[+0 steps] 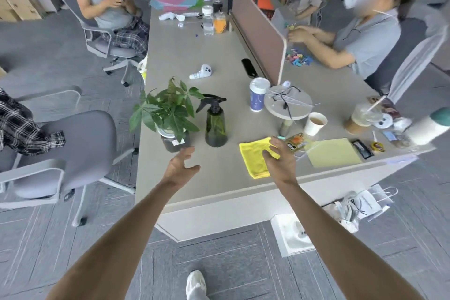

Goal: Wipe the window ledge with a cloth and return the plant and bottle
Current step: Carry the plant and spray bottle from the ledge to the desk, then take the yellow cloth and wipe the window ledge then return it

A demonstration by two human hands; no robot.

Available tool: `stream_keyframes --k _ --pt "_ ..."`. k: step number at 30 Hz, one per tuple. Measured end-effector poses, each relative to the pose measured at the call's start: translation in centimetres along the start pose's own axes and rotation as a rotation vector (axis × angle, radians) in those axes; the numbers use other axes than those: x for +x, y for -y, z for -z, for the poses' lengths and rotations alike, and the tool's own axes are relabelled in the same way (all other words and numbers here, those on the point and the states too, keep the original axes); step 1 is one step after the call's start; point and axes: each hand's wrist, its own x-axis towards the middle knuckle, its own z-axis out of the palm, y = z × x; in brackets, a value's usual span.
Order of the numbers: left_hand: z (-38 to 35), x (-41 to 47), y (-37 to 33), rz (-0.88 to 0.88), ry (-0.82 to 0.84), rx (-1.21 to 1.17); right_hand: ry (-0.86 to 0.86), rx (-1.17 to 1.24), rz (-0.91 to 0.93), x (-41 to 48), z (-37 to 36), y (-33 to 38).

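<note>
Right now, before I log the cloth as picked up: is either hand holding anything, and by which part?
Nothing is held. The left hand is open near the plant; the right hand hovers open over the yellow cloth.

On the table (185,56): plant (170,114) at left, bottle (215,124) just beside it on the right, cloth (255,156) nearer and further right, paper cup (315,123) beyond the cloth.

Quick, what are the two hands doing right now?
Left hand: open, empty, near the plant.
Right hand: open, over the cloth, not gripping it.
</note>
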Motion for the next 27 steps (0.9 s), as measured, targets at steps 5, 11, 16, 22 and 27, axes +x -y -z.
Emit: stream_keyframes --k 5,11,16,22,27 --pt "-6.4 0.6 -2.5 -0.043 0.091 -0.025 -0.061 -0.088 -0.035 1.2 3.2 -1.7" --pt "-12.7 7.0 -3.2 -0.046 0.253 0.017 -0.036 -0.35 -0.214 5.2 3.4 -6.7" --pt "-15.7 13.9 -3.5 -0.102 0.366 0.176 0.075 -0.608 -0.368 8.3 1.7 -10.4" --pt "-18.7 18.4 -3.9 -0.212 0.462 0.374 0.115 -0.82 -0.38 10.4 1.0 -12.4" --pt "-20.1 19.8 -3.9 -0.173 0.457 0.518 0.095 -0.732 -0.352 11.2 0.9 -13.4"
